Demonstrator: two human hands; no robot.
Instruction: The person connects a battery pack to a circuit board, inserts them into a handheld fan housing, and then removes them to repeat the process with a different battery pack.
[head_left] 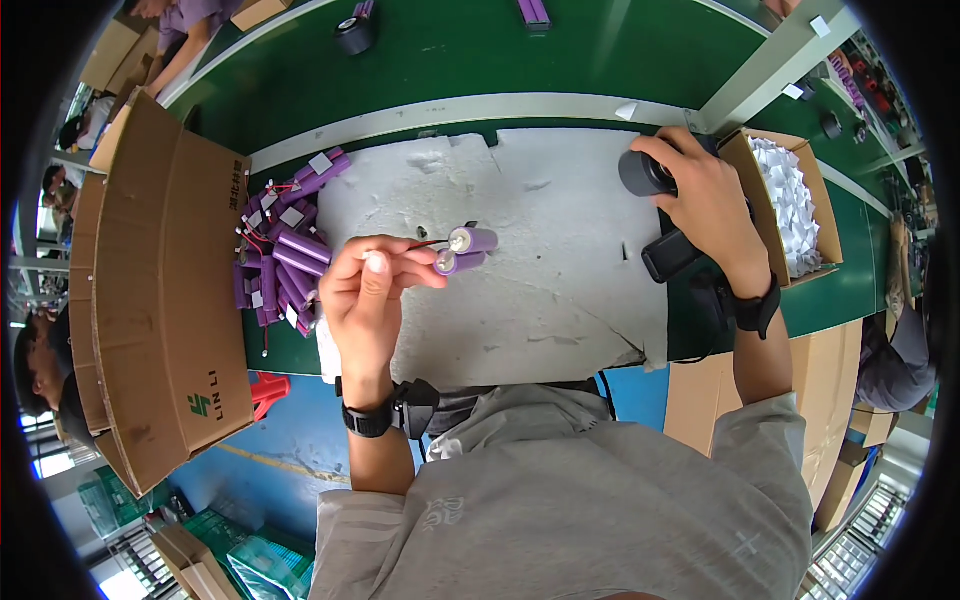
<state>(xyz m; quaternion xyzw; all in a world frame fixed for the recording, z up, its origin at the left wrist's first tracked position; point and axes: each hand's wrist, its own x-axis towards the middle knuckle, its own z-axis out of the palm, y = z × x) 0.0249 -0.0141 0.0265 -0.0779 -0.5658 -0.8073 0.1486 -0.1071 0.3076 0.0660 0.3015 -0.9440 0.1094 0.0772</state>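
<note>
My left hand [368, 290] pinches the thin red and black leads of a small battery pack with two purple cells [474, 240]. A small white tip shows between thumb and forefinger. The cells lie just right of the fingers, over a worn white foam board [540, 300]; whether they touch it, I cannot tell. At the board's far right corner, my right hand [708, 195] has its fingers wrapped round a black cylindrical object [640, 174] whose kind is unclear. A black rectangular device [671, 256] is just below that hand.
Several purple battery packs with leads [290, 255] are heaped left of the board, beside a tall cardboard box [170, 280]. To the right stands an open carton [830, 215] of folded white pieces. A pale rail [470, 110] crosses the green bench behind. Other people are nearby.
</note>
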